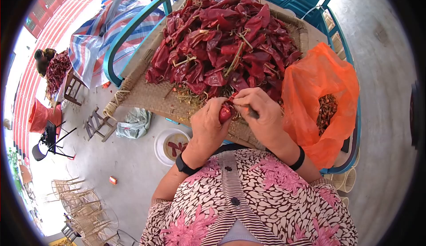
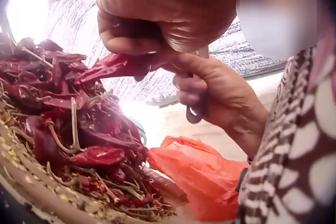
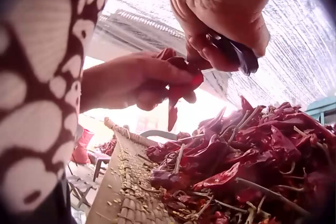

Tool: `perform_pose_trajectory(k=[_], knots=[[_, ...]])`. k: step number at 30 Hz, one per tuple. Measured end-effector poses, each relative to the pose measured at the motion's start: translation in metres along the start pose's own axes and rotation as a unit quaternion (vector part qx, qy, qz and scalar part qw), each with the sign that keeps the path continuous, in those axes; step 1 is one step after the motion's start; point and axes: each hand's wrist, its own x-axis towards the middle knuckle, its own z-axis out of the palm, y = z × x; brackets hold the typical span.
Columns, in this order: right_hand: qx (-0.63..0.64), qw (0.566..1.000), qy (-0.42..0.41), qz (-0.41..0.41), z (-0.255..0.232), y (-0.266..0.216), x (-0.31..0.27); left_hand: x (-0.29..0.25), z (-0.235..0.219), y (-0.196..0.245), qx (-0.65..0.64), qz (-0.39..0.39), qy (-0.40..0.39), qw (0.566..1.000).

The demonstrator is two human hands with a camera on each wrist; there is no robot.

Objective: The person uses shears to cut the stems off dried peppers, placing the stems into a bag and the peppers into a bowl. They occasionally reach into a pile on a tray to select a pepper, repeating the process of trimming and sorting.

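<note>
My left hand [image 1: 207, 124] grips a dried red chili pepper [image 1: 225, 113] over the near edge of the pile. The pepper's wrinkled body [image 2: 114, 68] sticks out from the fingers in the left wrist view. Right beside it, my right hand [image 1: 266, 118] holds a small dark-handled tool [image 3: 240, 53], its fingertips meeting the pepper's end. That handle has a hole at its end in the left wrist view; its working end is hidden by the fingers. Just beyond both hands rises a large heap of dried red chilies [image 1: 222, 37] with twiggy stems.
The heap lies on a woven tray [image 1: 142, 93] scattered with seeds, set on a blue metal frame [image 1: 116, 64]. An orange plastic bag [image 1: 301, 82] with chili bits stands at the right. Below left is a white basin [image 1: 160, 150] holding a few chilies.
</note>
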Motion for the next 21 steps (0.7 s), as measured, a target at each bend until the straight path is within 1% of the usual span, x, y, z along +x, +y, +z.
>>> perform_pose_trajectory(k=[3,5,6,7,9,10,11,13,14,16,18,20,21], knots=[[-0.03,0.999,0.018,-0.033,0.009,0.003,-0.001,-0.001,0.007,0.006,-0.092,-0.052,0.05,0.993],[0.079,0.993,0.019,0.083,0.009,0.0,-0.005,-0.002,0.007,0.003,-0.196,-0.085,0.026,0.976],[0.134,0.981,0.019,0.141,0.009,-0.003,-0.005,-0.002,0.006,0.001,-0.248,-0.102,0.014,0.963],[0.19,0.963,0.003,0.192,0.006,-0.007,-0.005,-0.003,0.003,0.002,-0.294,-0.135,-0.001,0.946],[0.297,0.909,-0.028,0.29,-0.004,-0.016,-0.002,-0.004,-0.006,0.007,-0.382,-0.201,-0.03,0.902],[0.35,0.881,-0.026,0.316,-0.001,-0.013,-0.004,-0.003,-0.009,0.01,-0.433,-0.22,-0.033,0.874],[0.408,0.847,-0.032,0.338,-0.001,-0.012,-0.005,-0.004,-0.009,0.004,-0.472,-0.233,-0.056,0.848],[0.519,0.768,-0.045,0.373,-0.003,-0.01,-0.005,-0.003,-0.013,-0.005,-0.546,-0.255,-0.099,0.792],[0.552,0.735,-0.051,0.39,-0.004,-0.009,-0.005,-0.004,-0.012,0.0,-0.549,-0.262,-0.079,0.79],[0.615,0.662,-0.06,0.424,-0.004,-0.006,-0.008,-0.007,-0.009,-0.011,-0.568,-0.259,-0.098,0.775],[0.658,0.594,-0.043,0.461,-0.006,-0.008,-0.009,-0.008,-0.007,-0.015,-0.592,-0.255,-0.117,0.755],[0.692,0.551,-0.052,0.463,-0.005,-0.005,-0.01,-0.005,-0.009,-0.011,-0.62,-0.248,-0.132,0.733],[0.706,0.543,-0.069,0.45,-0.004,0.0,-0.014,-0.007,-0.01,-0.011,-0.62,-0.248,-0.132,0.733]])
